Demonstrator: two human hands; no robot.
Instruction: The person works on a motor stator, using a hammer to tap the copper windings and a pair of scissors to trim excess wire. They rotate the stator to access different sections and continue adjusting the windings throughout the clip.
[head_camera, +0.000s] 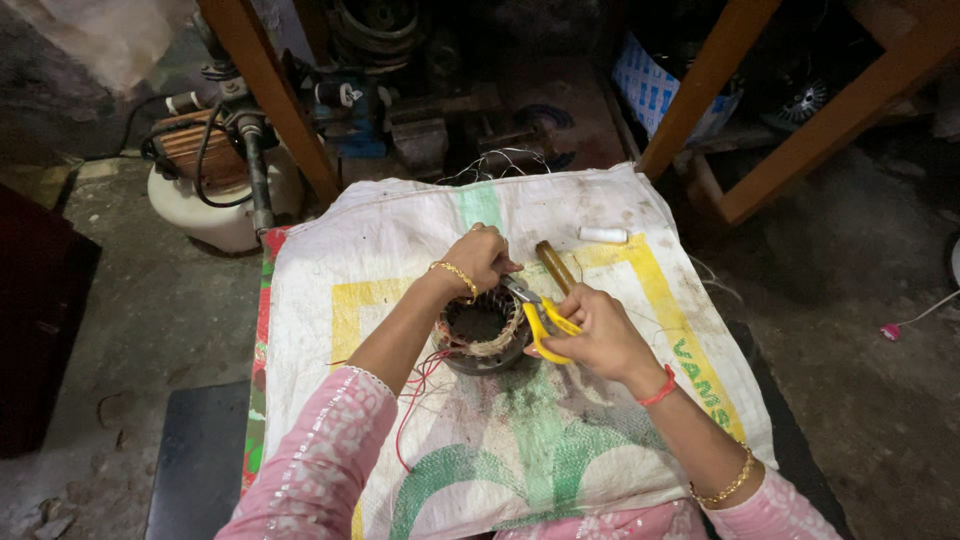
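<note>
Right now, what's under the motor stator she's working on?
The stator sits on a white woven sack with yellow and green print. Red wires trail from it across the sack. What the sack covers beneath cannot be seen.

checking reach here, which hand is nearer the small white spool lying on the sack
Right. The right hand, holding the yellow-handled scissors, is below and slightly left of the small white spool. The left hand sits farther left, over the round wound motor stator.

A white woven sack (600, 440) with yellow and green print lies spread under both hands. A blue-and-white box (655, 95) stands well beyond the right hand.
</note>
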